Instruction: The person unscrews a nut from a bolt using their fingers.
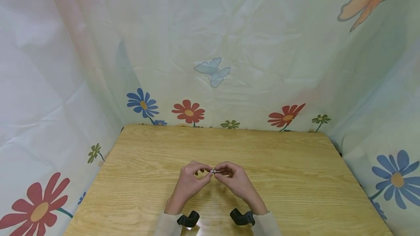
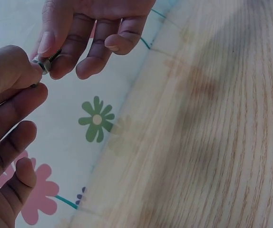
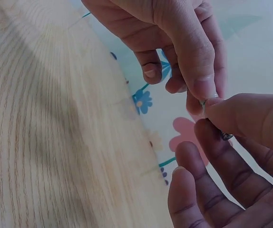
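Observation:
Between the fingertips of both hands is a small metal bolt (image 1: pixel 215 171), held above the table. In the left wrist view a threaded shank and a wider hexagonal nut (image 2: pixel 45 65) show on it. My left hand (image 1: pixel 193 179) pinches one end with thumb and index finger. From the other side my right hand (image 1: pixel 234 179) pinches it likewise, thumb over the threaded part. Beyond the right fingertips, the bolt's dark end (image 3: pixel 227 136) sticks out in the right wrist view. The other fingers of both hands are loosely bent. Fingertips hide much of the bolt.
Below the hands spreads a light wood-grain table (image 1: pixel 279 163). A pale curtain (image 1: pixel 246 94) printed with flowers and butterflies hangs behind it and along both sides. Dark wrist cameras are strapped at both cuffs.

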Tool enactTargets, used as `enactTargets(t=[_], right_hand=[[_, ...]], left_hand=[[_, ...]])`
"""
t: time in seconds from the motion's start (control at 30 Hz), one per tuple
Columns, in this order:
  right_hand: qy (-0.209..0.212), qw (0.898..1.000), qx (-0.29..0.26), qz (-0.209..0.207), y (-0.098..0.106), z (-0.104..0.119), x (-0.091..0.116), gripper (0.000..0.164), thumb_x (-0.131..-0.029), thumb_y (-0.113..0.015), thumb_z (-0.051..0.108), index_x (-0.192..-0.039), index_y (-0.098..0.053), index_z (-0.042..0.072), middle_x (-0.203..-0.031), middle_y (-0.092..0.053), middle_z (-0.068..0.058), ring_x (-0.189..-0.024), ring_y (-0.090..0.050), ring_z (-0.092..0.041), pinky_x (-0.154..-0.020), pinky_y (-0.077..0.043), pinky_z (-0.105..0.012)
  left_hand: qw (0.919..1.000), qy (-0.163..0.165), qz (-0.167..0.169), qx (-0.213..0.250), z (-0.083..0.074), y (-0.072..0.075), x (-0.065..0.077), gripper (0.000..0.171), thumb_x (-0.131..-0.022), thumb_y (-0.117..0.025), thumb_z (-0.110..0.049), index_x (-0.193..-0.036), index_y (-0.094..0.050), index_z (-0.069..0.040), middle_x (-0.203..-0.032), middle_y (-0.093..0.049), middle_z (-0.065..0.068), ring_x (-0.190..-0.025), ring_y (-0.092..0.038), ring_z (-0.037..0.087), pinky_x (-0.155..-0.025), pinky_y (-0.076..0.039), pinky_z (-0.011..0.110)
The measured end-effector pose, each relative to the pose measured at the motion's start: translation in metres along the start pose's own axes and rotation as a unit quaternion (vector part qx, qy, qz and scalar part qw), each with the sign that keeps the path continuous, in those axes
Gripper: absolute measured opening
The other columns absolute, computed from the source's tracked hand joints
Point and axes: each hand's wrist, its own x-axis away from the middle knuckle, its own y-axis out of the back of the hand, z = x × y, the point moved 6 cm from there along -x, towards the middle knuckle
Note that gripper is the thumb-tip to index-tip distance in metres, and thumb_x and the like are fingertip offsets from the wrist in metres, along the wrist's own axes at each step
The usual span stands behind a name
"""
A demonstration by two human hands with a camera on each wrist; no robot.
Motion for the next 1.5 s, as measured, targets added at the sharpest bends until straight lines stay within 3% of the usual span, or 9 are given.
enactTargets(t=[0.33,0.57,0.8,1.17,1.5], right_hand=[[0.025,0.999,-0.007,-0.018,0.0025,0.0015,-0.0027,0.039,-0.1,-0.069,0.021,-0.136,-0.061,0.008,-0.117,-0.069,-0.015,-0.106,-0.066,-0.024,-0.088,-0.055,-0.027],[-0.022,0.999,-0.001,-0.046,0.0051,-0.0044,-0.0018,0.035,-0.102,-0.066,0.033,-0.122,-0.072,0.005,-0.106,-0.074,-0.009,-0.098,-0.07,-0.026,-0.08,-0.06,-0.039],[-0.04,0.999,-0.004,-0.034,0.0033,-0.0063,-0.0018,0.027,-0.102,-0.065,0.03,-0.108,-0.077,0.006,-0.102,-0.077,-0.013,-0.094,-0.07,-0.023,-0.078,-0.059,-0.039],[-0.023,1.0,0.001,-0.001,0.0023,-0.0058,-0.0011,0.028,-0.102,-0.065,0.033,-0.111,-0.076,0.009,-0.108,-0.075,-0.017,-0.097,-0.071,-0.032,-0.081,-0.058,-0.041],[-0.018,1.0,-0.016,0.007,0.0021,-0.0067,-0.0006,0.025,-0.1,-0.07,0.026,-0.115,-0.072,0.007,-0.105,-0.076,-0.012,-0.1,-0.072,-0.036,-0.08,-0.059,-0.036]], left_hand=[[0.9998,-0.013,-0.014,-0.003,-0.0028,0.0018,-0.0007,0.017,-0.083,-0.084,-0.006,-0.096,-0.081,-0.018,-0.09,-0.078,-0.008,-0.08,-0.064,0.005,-0.066,-0.054,0.032],[0.9997,-0.012,-0.019,0.001,-0.0022,0.0028,-0.0004,0.014,-0.085,-0.083,-0.008,-0.096,-0.082,-0.016,-0.089,-0.078,-0.008,-0.081,-0.064,0.005,-0.066,-0.055,0.033],[0.9998,-0.007,-0.019,0.003,-0.0024,0.0025,0.0,0.015,-0.086,-0.083,-0.01,-0.097,-0.081,-0.019,-0.09,-0.078,-0.01,-0.082,-0.063,0.004,-0.066,-0.054,0.033],[0.9999,0.002,-0.009,0.008,-0.0013,0.0001,0.0002,0.01,-0.09,-0.081,-0.015,-0.098,-0.082,-0.02,-0.09,-0.079,-0.004,-0.082,-0.062,0.003,-0.067,-0.054,0.034],[1.0,0.004,-0.005,0.005,-0.0009,-0.0013,0.0003,0.01,-0.09,-0.081,-0.014,-0.097,-0.081,-0.021,-0.089,-0.079,-0.005,-0.081,-0.062,0.002,-0.068,-0.055,0.034]])
